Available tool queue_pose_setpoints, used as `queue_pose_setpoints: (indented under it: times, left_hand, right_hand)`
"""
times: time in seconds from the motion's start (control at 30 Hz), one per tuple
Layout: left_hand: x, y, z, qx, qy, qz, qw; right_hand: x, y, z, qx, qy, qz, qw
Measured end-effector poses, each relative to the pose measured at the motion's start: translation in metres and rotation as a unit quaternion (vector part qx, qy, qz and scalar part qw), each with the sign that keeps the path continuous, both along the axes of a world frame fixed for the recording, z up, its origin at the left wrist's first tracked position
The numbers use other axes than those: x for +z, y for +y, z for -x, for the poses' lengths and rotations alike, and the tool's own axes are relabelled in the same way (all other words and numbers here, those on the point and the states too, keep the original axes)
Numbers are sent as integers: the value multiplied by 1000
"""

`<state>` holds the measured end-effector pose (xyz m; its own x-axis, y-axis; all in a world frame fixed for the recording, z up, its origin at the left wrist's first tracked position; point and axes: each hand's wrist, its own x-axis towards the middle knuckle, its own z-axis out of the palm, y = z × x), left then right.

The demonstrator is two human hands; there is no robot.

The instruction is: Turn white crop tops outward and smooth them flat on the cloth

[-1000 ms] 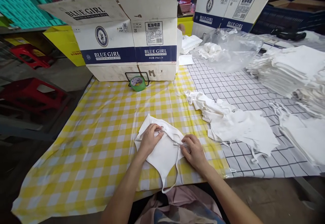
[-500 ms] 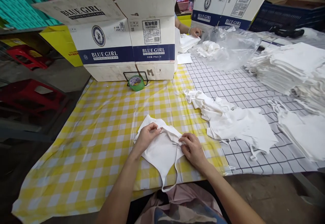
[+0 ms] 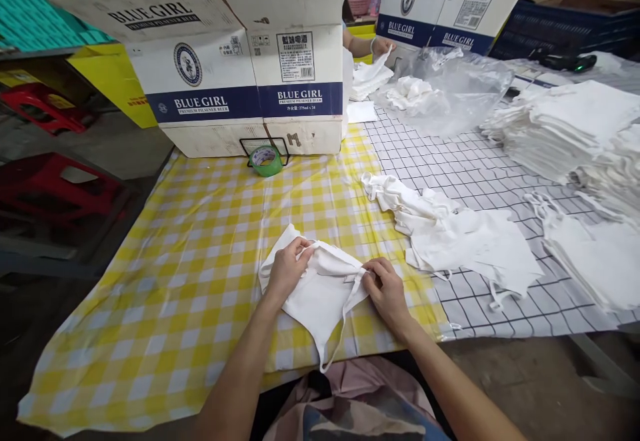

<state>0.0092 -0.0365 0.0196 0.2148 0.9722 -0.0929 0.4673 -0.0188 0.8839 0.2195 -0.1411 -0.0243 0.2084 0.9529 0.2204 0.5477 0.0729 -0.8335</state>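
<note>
A white strappy garment (image 3: 320, 301) lies on the yellow checked tablecloth (image 3: 210, 268) close to the table's front edge, a thin strap looping toward me. My left hand (image 3: 289, 269) pinches its folded upper edge. At the right corner of that same edge, where the strap meets it, my right hand (image 3: 388, 289) grips the fabric between thumb and fingers. The edge is stretched between both hands. To the right, a loose row of similar white garments (image 3: 465, 234) overlaps on the grid-patterned cloth.
An upright beer carton (image 3: 215, 104) stands at the back, with a roll of green tape (image 3: 266, 160) before it. Stacks of white fabric (image 3: 565, 124) and a clear plastic bag (image 3: 455, 94) occupy the right side. Another person's hand (image 3: 383, 46) holds white cloth beyond the carton.
My right hand has shifted slightly right, drawing the garment's upper edge straighter. My left hand keeps hold near the same spot. The other person's hand has lifted a piece of white cloth.
</note>
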Motion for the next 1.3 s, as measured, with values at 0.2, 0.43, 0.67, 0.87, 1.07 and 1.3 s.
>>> queue_pose_setpoints:
  times: [0.2,0.43,0.67,0.87,1.07,1.3]
  left_hand:
    - [3,1,11,13,-27,28,999]
    - [20,6,26,-5,-172,124,977]
    - [27,9,34,23,-333,162,929]
    - [24,10,38,36,-381,117,916]
    - [21,14,46,62,-395,98,911]
    - [24,18,58,101,-420,85,898]
  right_hand:
    - [-4,0,-2,-2,8,-5,1000]
    - [-5,0,-1,2,3,4,1000]
    - [-3,1,-1,-1,-3,-7,1000]
    - [-4,1,-1,5,-3,5,1000]
    - [-4,1,-2,6,-1,1,1000]
    - [-3,1,-1,-1,1,2,1000]
